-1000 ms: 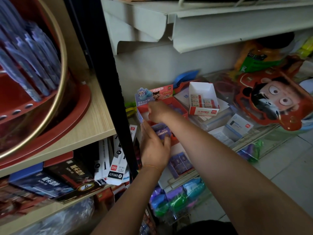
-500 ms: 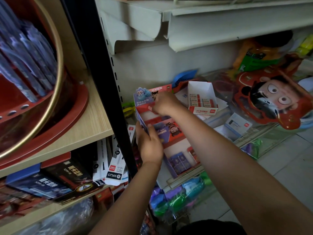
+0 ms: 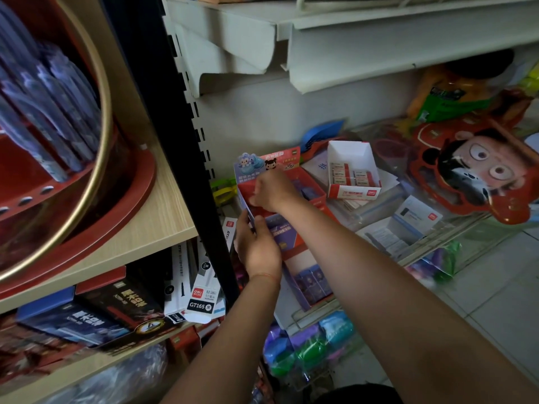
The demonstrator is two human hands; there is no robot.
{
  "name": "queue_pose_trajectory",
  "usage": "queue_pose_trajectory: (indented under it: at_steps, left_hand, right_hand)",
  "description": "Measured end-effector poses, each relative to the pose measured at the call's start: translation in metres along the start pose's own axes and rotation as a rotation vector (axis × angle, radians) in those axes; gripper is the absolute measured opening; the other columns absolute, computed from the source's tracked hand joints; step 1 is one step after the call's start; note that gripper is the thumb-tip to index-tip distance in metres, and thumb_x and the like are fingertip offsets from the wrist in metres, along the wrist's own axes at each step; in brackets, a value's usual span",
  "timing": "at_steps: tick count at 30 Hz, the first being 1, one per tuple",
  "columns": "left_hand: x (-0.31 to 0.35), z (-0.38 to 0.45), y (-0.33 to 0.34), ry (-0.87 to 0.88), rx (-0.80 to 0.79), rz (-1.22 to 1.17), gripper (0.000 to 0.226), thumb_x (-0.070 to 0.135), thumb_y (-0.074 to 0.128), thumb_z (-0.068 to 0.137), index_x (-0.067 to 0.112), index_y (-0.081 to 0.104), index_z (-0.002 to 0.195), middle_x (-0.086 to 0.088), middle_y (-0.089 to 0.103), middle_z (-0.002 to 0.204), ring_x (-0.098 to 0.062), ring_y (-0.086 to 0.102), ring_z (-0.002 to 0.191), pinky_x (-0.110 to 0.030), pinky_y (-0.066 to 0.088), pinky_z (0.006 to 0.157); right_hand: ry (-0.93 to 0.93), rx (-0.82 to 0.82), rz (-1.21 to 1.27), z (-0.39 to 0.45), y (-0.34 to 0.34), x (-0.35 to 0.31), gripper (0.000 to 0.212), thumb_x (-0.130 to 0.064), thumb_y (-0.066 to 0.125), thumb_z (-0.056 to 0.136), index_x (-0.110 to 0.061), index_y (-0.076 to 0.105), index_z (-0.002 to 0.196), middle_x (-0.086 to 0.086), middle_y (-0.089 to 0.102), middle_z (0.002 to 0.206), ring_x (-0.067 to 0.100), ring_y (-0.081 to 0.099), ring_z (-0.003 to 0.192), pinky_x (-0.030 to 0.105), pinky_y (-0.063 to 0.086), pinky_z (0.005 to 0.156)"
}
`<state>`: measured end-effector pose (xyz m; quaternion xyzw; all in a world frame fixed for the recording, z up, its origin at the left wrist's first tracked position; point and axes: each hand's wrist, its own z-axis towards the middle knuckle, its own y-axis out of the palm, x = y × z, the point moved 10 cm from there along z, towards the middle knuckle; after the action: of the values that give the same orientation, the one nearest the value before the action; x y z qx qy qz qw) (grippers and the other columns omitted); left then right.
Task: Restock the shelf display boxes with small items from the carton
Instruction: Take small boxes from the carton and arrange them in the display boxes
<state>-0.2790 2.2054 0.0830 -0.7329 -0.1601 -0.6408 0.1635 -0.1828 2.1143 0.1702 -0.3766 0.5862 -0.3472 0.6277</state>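
Fingers (image 3: 253, 228) of the left hand (image 3: 258, 249) were curled round the near left corner of the red cardboard display box (image 3: 313, 193), which was held on the shelf with its long axis running away from the viewer and its printed header card standing upright at the far end. Inside it, the right hand (image 3: 272, 191) was seen with fingers bent; whether an item was pinched could not be told. Just beside it, a white cardboard box (image 3: 351, 158) of erasers was tilted open.

Dim, soft daylight from the right; wide-angle edges bend, and the left and lower foreground blurs.
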Motion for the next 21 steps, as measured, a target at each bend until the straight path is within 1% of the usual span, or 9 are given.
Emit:
queue_pose_trajectory:
  at_steps: [2,5,7,9,11,15,17,19,21]
  left_hand:
    - [-0.001,0.002,0.001,-0.010,-0.005,-0.011,0.030,0.032,0.045,0.099,0.028,0.054,0.126,-0.003,0.062,0.121,-0.020,0.061,0.106,-0.041,0.051,0.094]
    - [-0.001,0.002,0.001,-0.019,0.001,-0.001,0.034,0.034,0.045,0.097,0.027,0.052,0.130,-0.006,0.060,0.124,-0.023,0.058,0.109,-0.041,0.049,0.097]
    - [-0.001,0.001,0.002,-0.036,0.001,-0.003,0.034,0.032,0.045,0.098,0.026,0.051,0.131,-0.007,0.059,0.126,-0.024,0.057,0.111,-0.038,0.047,0.098]
    - [0.000,0.001,0.002,-0.051,-0.005,-0.011,0.032,0.030,0.046,0.098,0.027,0.051,0.130,-0.007,0.060,0.125,-0.023,0.059,0.109,-0.038,0.048,0.096]
    - [0.001,0.001,0.004,-0.051,-0.034,-0.026,0.032,0.032,0.045,0.097,0.031,0.052,0.128,-0.005,0.061,0.125,-0.022,0.060,0.108,-0.041,0.050,0.095]
    - [0.004,0.002,0.004,-0.017,-0.073,-0.052,0.048,0.042,0.040,0.082,0.038,0.053,0.129,0.003,0.063,0.125,-0.018,0.063,0.110,-0.043,0.053,0.094]
    - [0.001,0.004,0.006,-0.022,-0.092,-0.059,0.046,0.043,0.040,0.081,0.043,0.055,0.124,0.006,0.065,0.123,-0.016,0.064,0.109,-0.044,0.053,0.093]
    - [-0.004,0.007,0.008,-0.040,-0.106,-0.074,0.041,0.045,0.041,0.079,0.045,0.058,0.117,0.007,0.066,0.121,-0.016,0.065,0.107,-0.044,0.054,0.093]
    - [-0.009,0.011,0.010,-0.065,-0.111,-0.090,0.049,0.051,0.041,0.075,0.044,0.057,0.121,0.006,0.066,0.122,-0.016,0.065,0.108,-0.045,0.054,0.093]
  right_hand:
    - [0.010,0.017,0.033,-0.002,-0.008,0.004,0.023,-0.021,0.071,0.080,-0.011,0.060,0.062,0.004,0.063,0.068,0.021,0.060,0.069,0.027,0.045,0.064]
    - [0.018,0.060,0.059,-0.003,-0.024,0.010,0.020,-0.023,0.070,0.083,-0.004,0.071,0.080,0.011,0.072,0.083,0.025,0.066,0.080,0.036,0.055,0.074]
    - [0.021,0.096,0.091,-0.003,-0.029,0.009,0.019,-0.021,0.068,0.083,-0.003,0.071,0.082,0.013,0.072,0.084,0.027,0.067,0.081,0.039,0.055,0.075]
    - [0.014,0.115,0.095,-0.002,-0.025,0.004,0.017,-0.019,0.068,0.084,-0.002,0.069,0.083,0.013,0.072,0.086,0.028,0.066,0.082,0.036,0.054,0.072]
    - [0.007,0.091,0.100,-0.001,-0.014,0.002,0.007,-0.012,0.068,0.082,-0.007,0.065,0.085,0.009,0.070,0.089,0.026,0.064,0.084,0.032,0.048,0.068]
    - [-0.012,-0.021,0.102,0.001,0.009,0.001,0.014,-0.006,0.061,0.083,-0.016,0.052,0.087,0.009,0.065,0.097,0.028,0.061,0.093,0.030,0.044,0.074]
    - [-0.028,-0.040,0.033,0.001,0.011,-0.002,0.010,-0.005,0.058,0.084,-0.015,0.057,0.084,0.011,0.068,0.101,0.029,0.062,0.096,0.030,0.048,0.080]
    - [-0.021,-0.037,0.013,0.003,0.013,-0.002,0.013,-0.005,0.054,0.086,-0.010,0.066,0.082,0.011,0.071,0.099,0.027,0.064,0.095,0.030,0.051,0.085]
    - [-0.003,-0.055,0.031,0.006,0.018,0.000,0.020,-0.006,0.052,0.089,-0.008,0.070,0.080,0.011,0.071,0.093,0.027,0.065,0.091,0.030,0.052,0.083]
